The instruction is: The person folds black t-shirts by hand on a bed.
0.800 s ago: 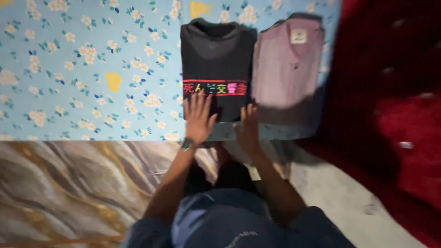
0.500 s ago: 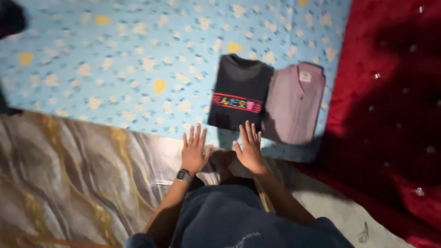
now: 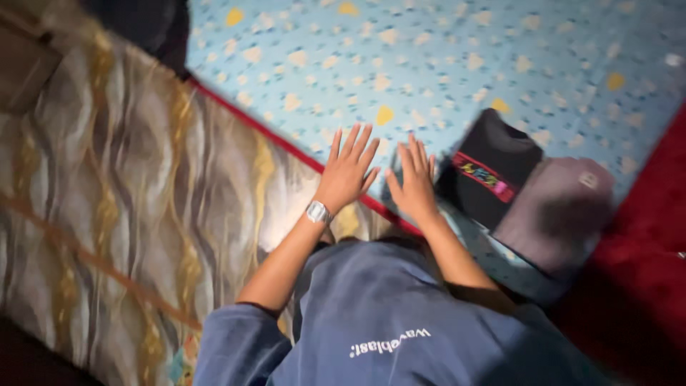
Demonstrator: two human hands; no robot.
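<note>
Floral sheet (image 3: 457, 64) bears black folded shirt (image 3: 493, 161) (striped label).

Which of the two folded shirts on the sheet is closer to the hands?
The black folded shirt with the bright band across its front. It lies just beside the right hand, while the pale purple folded shirt sits beyond it, next to the red fabric.

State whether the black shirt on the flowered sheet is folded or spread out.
Folded: the black shirt lies as a compact rectangle, sleeves tucked away, beside a folded pink shirt.
</note>
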